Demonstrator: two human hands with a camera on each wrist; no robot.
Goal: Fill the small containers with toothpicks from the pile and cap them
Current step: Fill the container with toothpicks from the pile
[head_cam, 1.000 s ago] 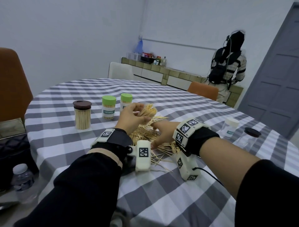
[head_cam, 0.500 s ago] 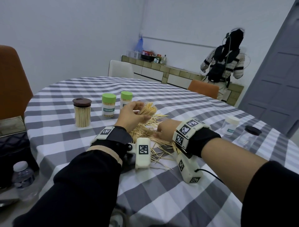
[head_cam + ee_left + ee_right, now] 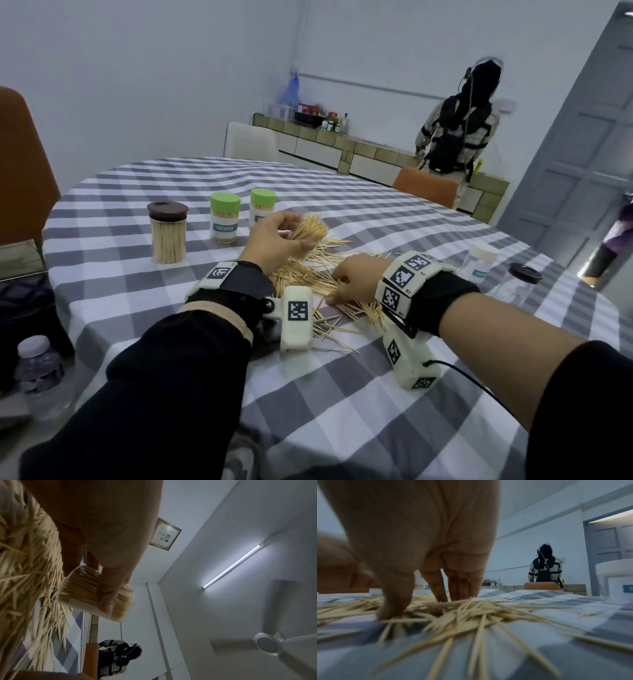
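A loose pile of toothpicks lies on the checked table in front of me. My left hand grips a small clear container packed with toothpicks, tilted above the far side of the pile. In the left wrist view the thumb lies across the container. My right hand is down on the pile, its fingertips and thumb dug into the toothpicks, pinching a bunch. A brown-lidded jar and two green-capped containers stand filled at the left.
A white-capped clear container and a clear jar with a dark lid stand at the right. A water bottle and a black bag sit off the table's left edge. A person stands at the far counter.
Both hands stay nearly where they were. The left hand has kept the container tilted over the pile; the right hand has stayed down on the toothpicks.
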